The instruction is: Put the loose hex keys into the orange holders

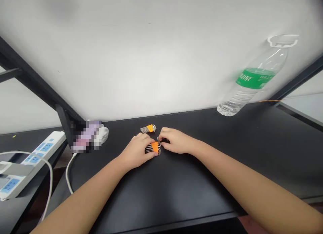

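Note:
My left hand (139, 150) grips a hex key set (154, 147), several bent metal keys in an orange holder, with thumb and fingers on its two sides. Close to its right, my right hand (174, 140) pinches a single hex key (158, 140) by the bent ends of the set. Whether that key is still seated in the holder I cannot tell. Just beyond my hands, a second hex key set (148, 128) with an orange holder lies on the black table (161, 193).
A large clear bottle (242, 89) with a green label stands at the back right by the white wall. On the left are a white power strip (37, 163), a white cable (67, 175), a partly blurred bundle (102, 134) and a black metal frame (32, 72).

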The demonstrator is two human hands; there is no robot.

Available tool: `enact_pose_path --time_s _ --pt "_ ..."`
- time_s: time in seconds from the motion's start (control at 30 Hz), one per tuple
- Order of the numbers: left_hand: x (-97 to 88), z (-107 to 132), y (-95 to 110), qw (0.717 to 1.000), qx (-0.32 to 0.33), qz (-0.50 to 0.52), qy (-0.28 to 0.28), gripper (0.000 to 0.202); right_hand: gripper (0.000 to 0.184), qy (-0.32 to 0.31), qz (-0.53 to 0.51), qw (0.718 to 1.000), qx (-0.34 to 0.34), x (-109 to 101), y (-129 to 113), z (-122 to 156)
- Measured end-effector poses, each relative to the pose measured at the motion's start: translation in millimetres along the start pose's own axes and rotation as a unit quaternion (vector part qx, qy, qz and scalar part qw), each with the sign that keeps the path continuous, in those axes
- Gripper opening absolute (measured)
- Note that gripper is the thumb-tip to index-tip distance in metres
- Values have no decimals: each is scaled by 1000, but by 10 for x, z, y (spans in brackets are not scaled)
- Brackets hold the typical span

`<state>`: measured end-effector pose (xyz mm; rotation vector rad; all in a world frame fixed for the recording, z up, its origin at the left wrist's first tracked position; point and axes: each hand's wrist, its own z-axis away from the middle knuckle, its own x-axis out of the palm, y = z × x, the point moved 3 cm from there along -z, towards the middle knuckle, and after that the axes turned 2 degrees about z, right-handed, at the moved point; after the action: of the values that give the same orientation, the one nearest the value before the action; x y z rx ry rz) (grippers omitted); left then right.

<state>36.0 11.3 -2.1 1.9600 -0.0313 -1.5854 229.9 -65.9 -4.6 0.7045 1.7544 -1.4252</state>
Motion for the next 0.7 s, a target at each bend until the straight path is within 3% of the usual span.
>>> enact_pose_path --time_s 0.27,0.5,0.7 --pt "3 -1 1 1000 -1 -2 -6 35 10 -3 -34 998 55 -13 5 -17" --pt "2 3 6 1000 -1 6 -6 36 9 -24 -68 997 4 2 -22 3" --pt "-5 -6 13 1000 3 2 -5 34 8 7 -52 999 -4 -7 -76 10"
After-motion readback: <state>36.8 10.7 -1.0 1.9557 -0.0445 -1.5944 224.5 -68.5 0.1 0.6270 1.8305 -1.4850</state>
